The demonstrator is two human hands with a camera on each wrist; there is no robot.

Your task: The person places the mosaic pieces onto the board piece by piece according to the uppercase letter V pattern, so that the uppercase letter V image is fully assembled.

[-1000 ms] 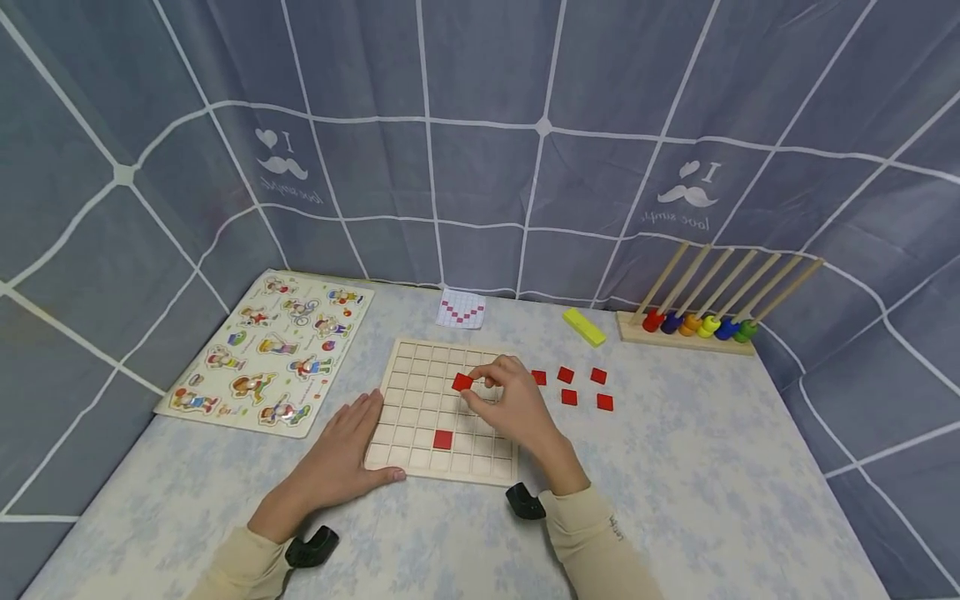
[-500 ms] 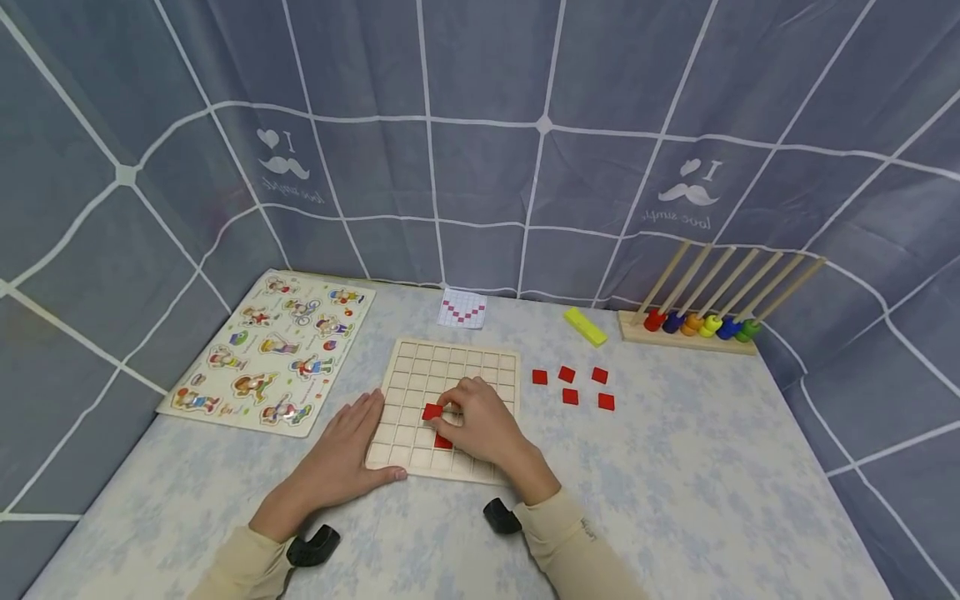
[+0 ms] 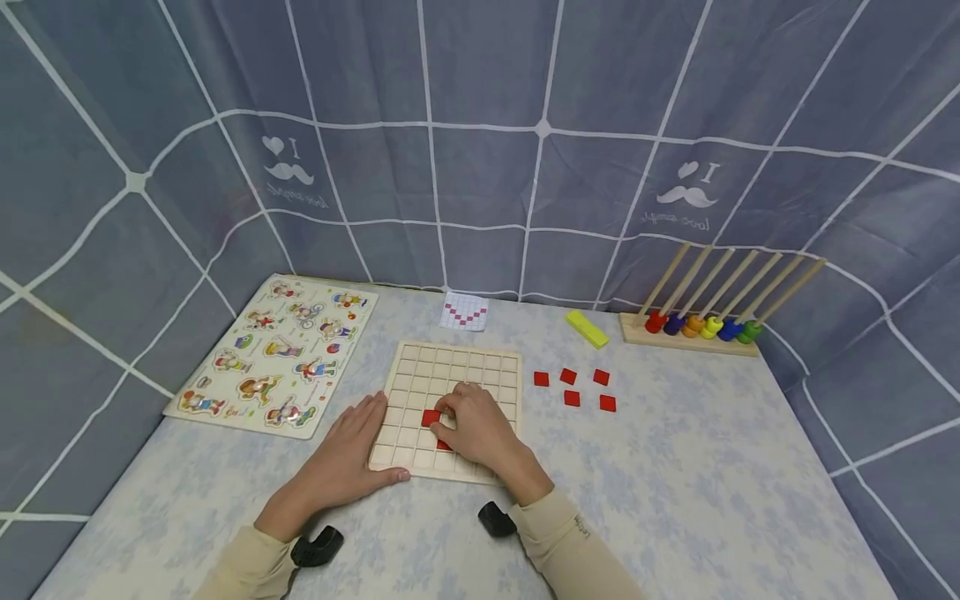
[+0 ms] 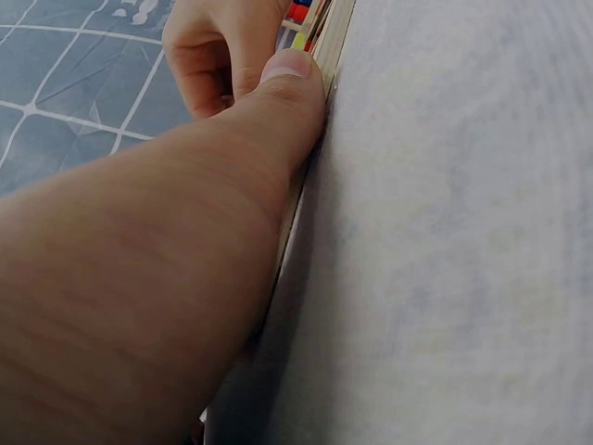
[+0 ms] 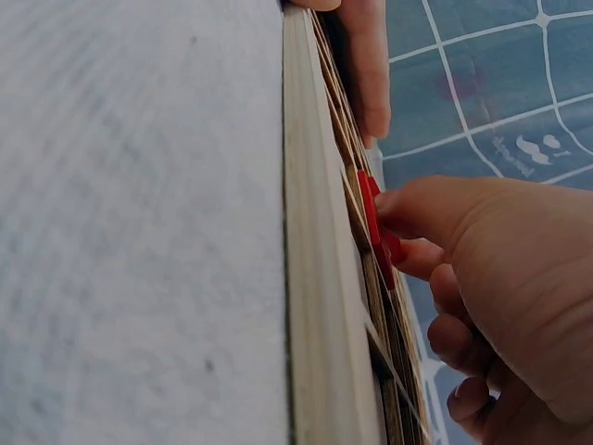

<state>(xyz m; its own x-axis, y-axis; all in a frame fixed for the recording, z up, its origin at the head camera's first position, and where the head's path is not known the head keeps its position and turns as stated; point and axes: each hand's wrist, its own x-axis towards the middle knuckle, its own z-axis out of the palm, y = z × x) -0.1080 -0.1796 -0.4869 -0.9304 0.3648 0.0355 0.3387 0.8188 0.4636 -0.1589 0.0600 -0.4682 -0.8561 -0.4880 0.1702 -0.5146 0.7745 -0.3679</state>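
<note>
A wooden grid board (image 3: pixel 480 360) lies mid-table in the head view. My left hand (image 3: pixel 341 467) rests flat at its lower left corner, fingers along the left side and thumb at the front edge. My right hand (image 3: pixel 476 429) is over the board, thumb and forefinger pinching a red square tile (image 3: pixel 431 418) low over the cells. Just below it, another red tile (image 3: pixel 444 445) sits in a cell, partly covered by the right hand. The right wrist view shows the thumb against red tiles (image 5: pixel 371 209) near the grid's ridges.
Several loose red tiles (image 3: pixel 572 398) lie right of the board. Behind it are a pattern card (image 3: pixel 463 311) and a yellow block (image 3: pixel 587 328). A bead rack (image 3: pixel 690 337) stands at the back right, and a picture puzzle board (image 3: pixel 270 358) lies left.
My right hand has moved left and toward me with the red tile, down to the cell diagonally above the placed tile. The left hand has stayed on the board's edge.
</note>
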